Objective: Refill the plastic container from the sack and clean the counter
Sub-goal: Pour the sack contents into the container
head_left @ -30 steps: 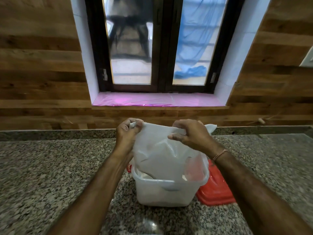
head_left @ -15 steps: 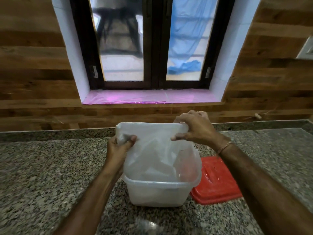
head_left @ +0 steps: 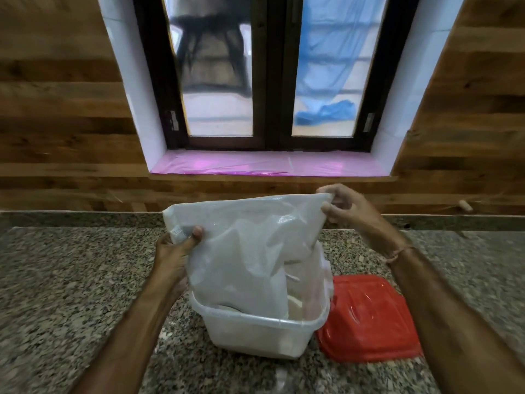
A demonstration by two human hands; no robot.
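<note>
Daylight enters through the window, leaving the room dim. A faint glare sits on the worktop near its front edge. Wide-angle distortion splays the window's sides; slight motion blur throughout.

sack lifted higher, right hand raised, left hand lower

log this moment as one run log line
step: refill | left hand: grips sack left edge | right hand: pinches sack top corner | sack: lower end inside plastic container | red lid: on counter beside container

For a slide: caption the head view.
Left hand and right hand grip white plastic sack in translucent plastic container beside red plastic lid.
</note>
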